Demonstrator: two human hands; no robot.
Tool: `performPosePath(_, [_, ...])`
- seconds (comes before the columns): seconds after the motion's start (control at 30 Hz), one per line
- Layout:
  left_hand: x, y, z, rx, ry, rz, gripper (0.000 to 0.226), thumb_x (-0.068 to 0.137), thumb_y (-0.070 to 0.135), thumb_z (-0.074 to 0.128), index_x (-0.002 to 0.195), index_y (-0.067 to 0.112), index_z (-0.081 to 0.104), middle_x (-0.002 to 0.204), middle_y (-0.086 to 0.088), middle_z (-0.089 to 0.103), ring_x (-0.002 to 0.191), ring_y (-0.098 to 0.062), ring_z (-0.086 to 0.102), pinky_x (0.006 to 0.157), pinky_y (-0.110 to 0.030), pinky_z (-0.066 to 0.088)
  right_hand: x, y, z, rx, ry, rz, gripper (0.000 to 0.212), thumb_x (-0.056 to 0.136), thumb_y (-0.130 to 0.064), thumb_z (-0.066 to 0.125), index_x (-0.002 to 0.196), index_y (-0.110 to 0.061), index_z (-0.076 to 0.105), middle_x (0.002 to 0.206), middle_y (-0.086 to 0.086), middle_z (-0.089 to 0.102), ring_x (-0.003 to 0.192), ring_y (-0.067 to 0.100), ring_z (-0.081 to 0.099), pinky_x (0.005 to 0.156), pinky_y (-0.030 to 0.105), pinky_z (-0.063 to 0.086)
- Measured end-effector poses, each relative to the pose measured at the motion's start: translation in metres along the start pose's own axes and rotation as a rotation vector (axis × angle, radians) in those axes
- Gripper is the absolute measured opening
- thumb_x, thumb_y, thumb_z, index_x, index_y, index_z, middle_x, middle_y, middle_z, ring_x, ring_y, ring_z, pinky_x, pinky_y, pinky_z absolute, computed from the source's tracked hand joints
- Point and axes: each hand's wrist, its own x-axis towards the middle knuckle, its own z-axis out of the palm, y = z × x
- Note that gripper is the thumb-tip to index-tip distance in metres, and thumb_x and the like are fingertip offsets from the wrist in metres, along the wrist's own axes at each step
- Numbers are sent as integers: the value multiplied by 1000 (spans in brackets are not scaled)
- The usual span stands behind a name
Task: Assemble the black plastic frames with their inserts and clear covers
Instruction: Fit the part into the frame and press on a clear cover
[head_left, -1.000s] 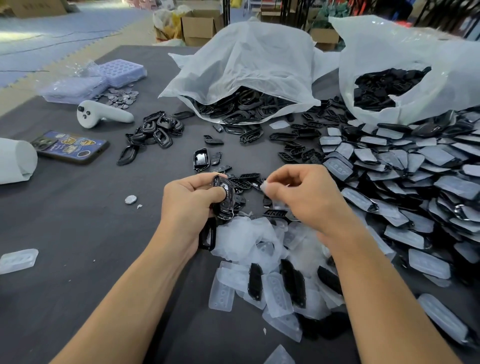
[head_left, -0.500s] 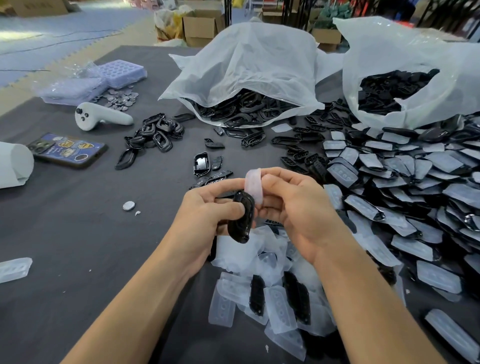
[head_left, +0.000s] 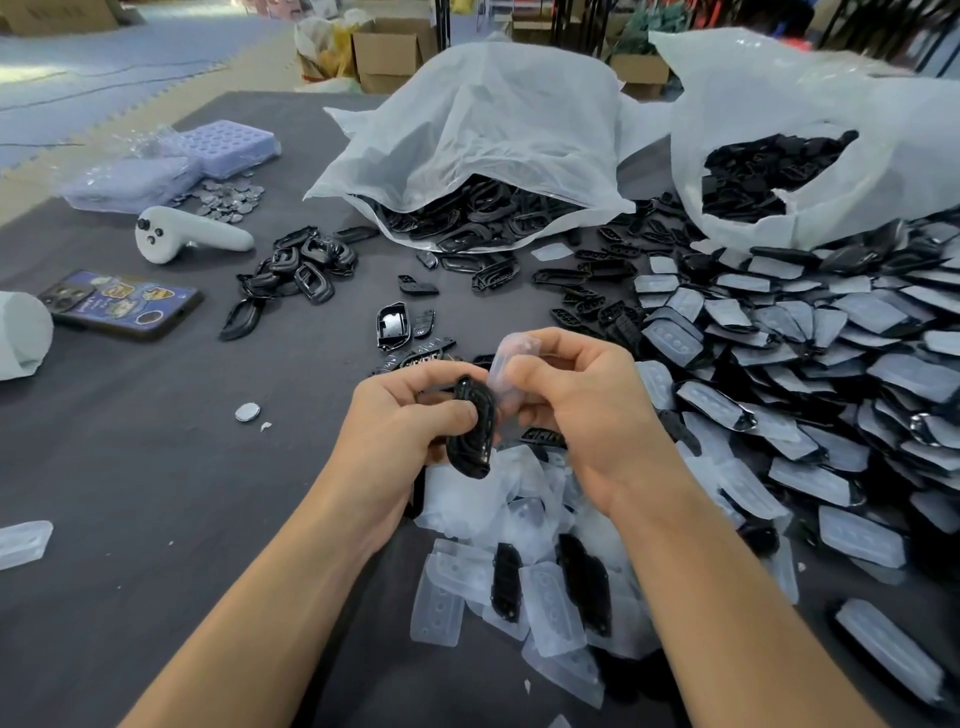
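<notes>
My left hand (head_left: 400, 421) grips a black plastic frame (head_left: 471, 426) edge-on above the grey table. My right hand (head_left: 582, 410) pinches a clear cover (head_left: 506, 364) and holds it against the frame's right side. Loose clear covers (head_left: 519, 540) with a few black inserts (head_left: 506, 582) lie in a heap just below my hands. Frames fitted with covers (head_left: 810, 374) are spread in a wide stack on the right.
Two white bags of black parts (head_left: 483, 208) (head_left: 769, 176) stand at the back. On the left lie a small pile of black frames (head_left: 301, 265), a white controller (head_left: 187, 236), a phone (head_left: 119, 304), coin cells (head_left: 228, 200) and purple trays (head_left: 228, 143). One coin cell (head_left: 247, 412) lies near my left hand.
My right hand brought a clear cover up from the pile to the black frame in my left hand and now holds it against the frame.
</notes>
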Motion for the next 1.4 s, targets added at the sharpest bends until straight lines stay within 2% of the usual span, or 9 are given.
performPosePath(0.2, [-2, 0, 1, -3, 27, 49, 31, 73, 5, 67, 96, 19, 82, 89, -19, 79, 86, -43, 75, 85, -66, 56, 1, 4, -1, -25, 30, -23, 26, 87, -1, 62, 65, -11, 72, 71, 10, 70, 56, 17, 57, 49, 21, 44])
performPosePath(0.33, [-7, 6, 0, -49, -106, 117, 34, 75, -1, 64, 95, 19, 82, 81, -19, 77, 70, -26, 74, 68, -32, 61, 1, 11, -3, -325, 143, -104, 13, 86, -18, 74, 76, -22, 81, 68, 0, 74, 62, 14, 61, 66, 39, 58])
performPosePath(0.4, [-7, 5, 2, -30, -98, 123, 38, 75, -4, 63, 101, 16, 82, 80, -22, 75, 72, -26, 76, 66, -26, 59, -1, 10, -1, -281, 97, -86, 15, 89, -13, 75, 79, -21, 82, 65, 2, 73, 58, 15, 63, 59, 39, 59])
performPosePath(0.53, [-1, 4, 1, -46, -13, 80, 44, 69, -1, 62, 102, 19, 82, 78, -26, 71, 69, -28, 71, 63, -29, 58, -2, 2, 1, -4, -60, 46, 26, 95, 1, 57, 87, -6, 81, 75, 25, 70, 63, 24, 63, 54, 25, 49])
performPosePath(0.93, [0, 8, -7, -195, -211, -17, 46, 73, -3, 58, 111, 10, 81, 82, -12, 72, 68, -19, 68, 67, -24, 57, -3, 1, -1, 88, -101, 54, 14, 90, -1, 71, 85, -12, 79, 71, 11, 66, 62, 18, 55, 62, 32, 45])
performPosePath(1.07, [3, 4, -3, -161, 3, -13, 33, 81, -2, 66, 99, 20, 84, 87, -10, 78, 72, -21, 73, 64, -27, 58, 0, -1, -6, 51, 13, 47, 23, 87, -2, 74, 71, -18, 78, 70, 6, 65, 65, 17, 50, 66, 28, 43])
performPosePath(1.17, [5, 1, 4, -72, 175, 1, 33, 91, -7, 66, 95, 21, 84, 86, -9, 80, 73, -20, 72, 62, -28, 59, -2, -8, -12, 166, -153, 94, 13, 85, -1, 70, 76, -10, 72, 85, 16, 64, 74, 24, 50, 67, 30, 40])
performPosePath(1.27, [3, 1, 7, 19, 200, 45, 29, 92, -7, 68, 101, 17, 82, 88, -14, 81, 75, -25, 75, 64, -31, 61, -4, -9, -10, 152, -302, 78, 12, 90, 0, 66, 80, -6, 67, 81, 20, 59, 67, 23, 46, 61, 30, 37])
performPosePath(1.4, [-1, 3, 9, 15, 164, 52, 25, 88, -1, 75, 98, 21, 82, 84, -13, 80, 73, -28, 75, 64, -36, 61, -4, -1, 2, -26, -122, 3, 16, 90, 4, 68, 78, -4, 73, 71, 15, 64, 55, 11, 51, 49, 19, 41])
